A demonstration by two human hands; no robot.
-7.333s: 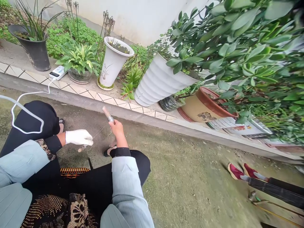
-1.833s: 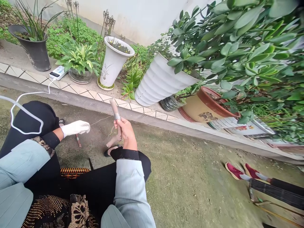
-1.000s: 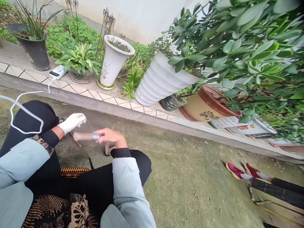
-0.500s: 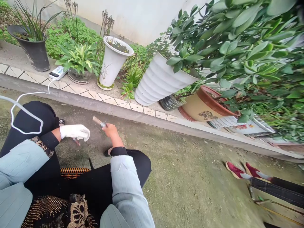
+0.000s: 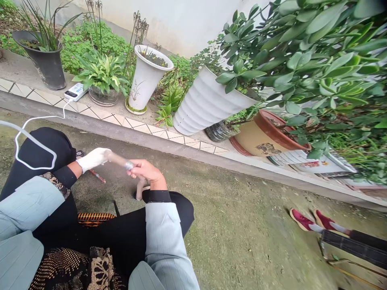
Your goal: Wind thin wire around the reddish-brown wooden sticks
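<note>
My left hand (image 5: 94, 158), in a white glove, has its fingers closed around the far end of a tan stick (image 5: 117, 158) with a silvery band. My bare right hand (image 5: 146, 170) grips the stick near that band. Motion blurs the stick, so its exact kind cannot be made out. Below my right hand a pale tan strip (image 5: 140, 187) shows beside my shoe; whether it belongs to the stick is unclear. A thin reddish stick (image 5: 97, 176) lies low beneath my gloved hand, partly hidden by it.
A tiled ledge (image 5: 121, 121) runs across in front, bearing potted plants, including a white pot (image 5: 145, 82) and a ribbed planter (image 5: 208, 102). A white device (image 5: 75, 92) there trails a cable (image 5: 36, 117) over my knee. Another person's red shoes (image 5: 302, 219) are at right.
My right hand has turned, bringing the stick's far end left and down to the gloved hand. The gloved fingers, drooping and apart from the stick before, now meet its end.
</note>
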